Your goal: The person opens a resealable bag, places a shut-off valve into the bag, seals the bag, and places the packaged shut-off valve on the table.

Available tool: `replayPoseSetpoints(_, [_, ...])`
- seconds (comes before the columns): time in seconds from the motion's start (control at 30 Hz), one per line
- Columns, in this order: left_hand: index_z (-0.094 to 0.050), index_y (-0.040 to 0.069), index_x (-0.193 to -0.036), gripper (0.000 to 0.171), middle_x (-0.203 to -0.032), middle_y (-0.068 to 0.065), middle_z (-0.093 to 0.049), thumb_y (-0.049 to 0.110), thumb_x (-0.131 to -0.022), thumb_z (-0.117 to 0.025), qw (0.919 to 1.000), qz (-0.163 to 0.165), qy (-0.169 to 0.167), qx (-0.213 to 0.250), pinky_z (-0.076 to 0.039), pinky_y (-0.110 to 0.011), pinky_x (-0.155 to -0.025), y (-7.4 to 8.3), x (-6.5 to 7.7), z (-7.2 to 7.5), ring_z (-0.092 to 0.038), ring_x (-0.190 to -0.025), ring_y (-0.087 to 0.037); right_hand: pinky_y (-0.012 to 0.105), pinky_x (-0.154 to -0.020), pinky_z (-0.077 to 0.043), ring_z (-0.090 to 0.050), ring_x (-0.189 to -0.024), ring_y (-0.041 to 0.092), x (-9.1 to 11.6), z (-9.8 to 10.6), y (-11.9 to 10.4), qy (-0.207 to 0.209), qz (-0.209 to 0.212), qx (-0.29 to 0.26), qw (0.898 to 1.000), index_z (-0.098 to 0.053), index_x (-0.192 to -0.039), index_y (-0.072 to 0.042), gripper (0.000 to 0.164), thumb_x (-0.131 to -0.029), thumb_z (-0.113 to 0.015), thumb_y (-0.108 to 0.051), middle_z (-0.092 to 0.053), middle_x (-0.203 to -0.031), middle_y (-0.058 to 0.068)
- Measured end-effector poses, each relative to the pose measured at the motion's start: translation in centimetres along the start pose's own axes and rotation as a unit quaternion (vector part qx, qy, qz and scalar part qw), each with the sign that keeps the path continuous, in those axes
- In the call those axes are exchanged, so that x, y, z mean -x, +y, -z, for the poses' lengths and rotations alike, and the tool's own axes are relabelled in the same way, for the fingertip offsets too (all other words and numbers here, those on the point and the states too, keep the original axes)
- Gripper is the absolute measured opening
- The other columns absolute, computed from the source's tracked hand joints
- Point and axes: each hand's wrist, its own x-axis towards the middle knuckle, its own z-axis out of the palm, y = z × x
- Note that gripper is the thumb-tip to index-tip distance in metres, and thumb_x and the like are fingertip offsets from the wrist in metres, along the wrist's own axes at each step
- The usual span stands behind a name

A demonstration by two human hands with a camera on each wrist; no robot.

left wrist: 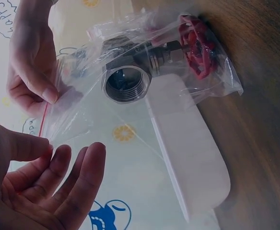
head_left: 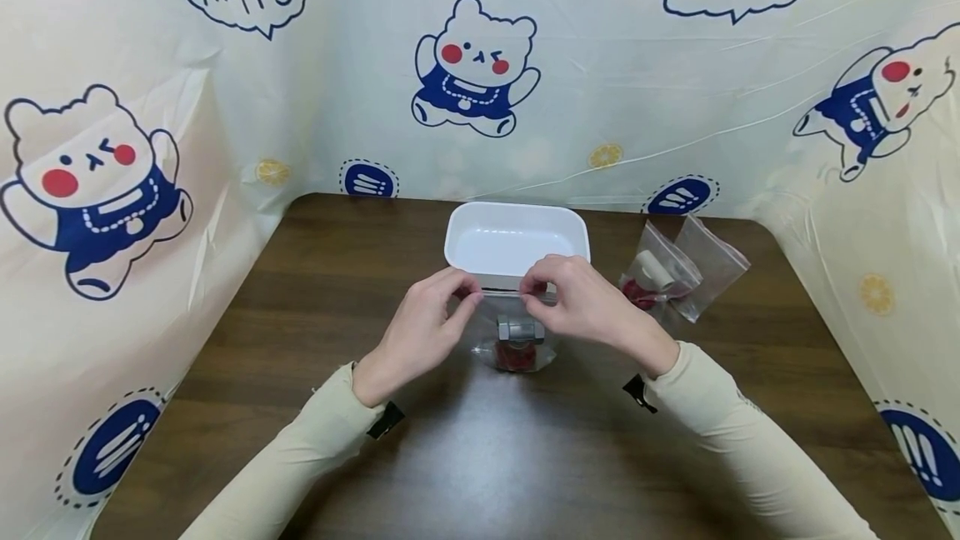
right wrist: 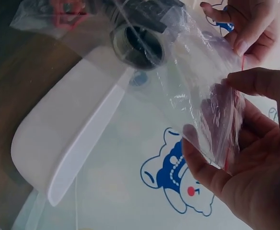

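Both hands hold the top edge of a clear zip bag [head_left: 489, 312] with a red seal line. At its left end, thumb and index finger of my left hand [head_left: 420, 325] pinch the edge. My right hand [head_left: 587, 304] pinches the other end, its remaining fingers behind the plastic in the right wrist view. Inside the bag is a grey metal gate valve [left wrist: 126, 82] with a threaded opening and a red handwheel [left wrist: 197, 48]. The bag stands upright, handwheel lowest, on the table. Whether the seal is fully pressed together I cannot tell.
A white rectangular tray [head_left: 517, 250] stands just behind the bag. To the right lie two more clear bags: one bag [head_left: 678, 267] with a white part and a red part, and another bag [head_left: 716, 263] overlapping it. A printed curtain [head_left: 360, 90] surrounds the brown table [head_left: 337, 248].
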Motion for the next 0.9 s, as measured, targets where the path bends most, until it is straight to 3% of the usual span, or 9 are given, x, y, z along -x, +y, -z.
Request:
replayPoseSetpoints(0.17, [-0.072,0.010,-0.103,0.005,-0.097,0.002,-0.067,0.006,-0.101,-0.070,1.0000,0.008,-0.002,0.001,-0.057,-0.041,-0.079,0.0,0.0,0.0,-0.061,-0.086,-0.014,0.032,-0.070,-0.054,-0.059,-0.076,0.012,0.3,0.4,0.1,-0.008,-0.022,0.008,1.000,-0.075,-0.090,-0.011,0.004,-0.090,-0.078,-0.008,-0.066,-0.082,-0.005])
replayPoseSetpoints(0.33, [-0.072,0.010,-0.102,0.005,-0.097,0.002,-0.067,0.006,-0.101,-0.070,0.9999,0.010,-0.001,0.003,-0.057,-0.047,-0.078,-0.1,0.0,0.0,-0.060,-0.085,-0.015,0.036,-0.070,-0.055,-0.059,-0.075,0.012,0.6,0.6,0.4,0.002,-0.010,0.002,1.000,-0.075,-0.087,-0.011,0.006,-0.090,-0.076,-0.006,-0.066,-0.081,-0.005])
replayPoseSetpoints(0.73, [-0.071,0.011,-0.099,0.005,-0.096,0.002,-0.068,0.007,-0.101,-0.070,0.9999,-0.003,0.011,-0.010,-0.054,-0.036,-0.078,-0.1,-0.1,-0.2,-0.062,-0.086,-0.012,0.043,-0.069,-0.057,-0.061,-0.075,0.011,1.6,1.2,0.9,0.005,-0.032,-0.020,0.999,-0.075,-0.087,-0.013,0.009,-0.092,-0.077,-0.005,-0.067,-0.082,-0.008])
replayPoseSetpoints(0.9, [-0.072,0.010,-0.101,0.004,-0.096,0.002,-0.068,0.008,-0.101,-0.069,0.9999,-0.002,0.009,-0.011,-0.055,-0.038,-0.077,-0.1,-0.1,-0.2,-0.061,-0.085,-0.013,0.037,-0.068,-0.056,-0.060,-0.074,0.010,1.8,1.4,1.1,-0.004,-0.037,-0.019,0.999,-0.076,-0.090,-0.014,0.006,-0.093,-0.078,-0.009,-0.068,-0.083,-0.010])
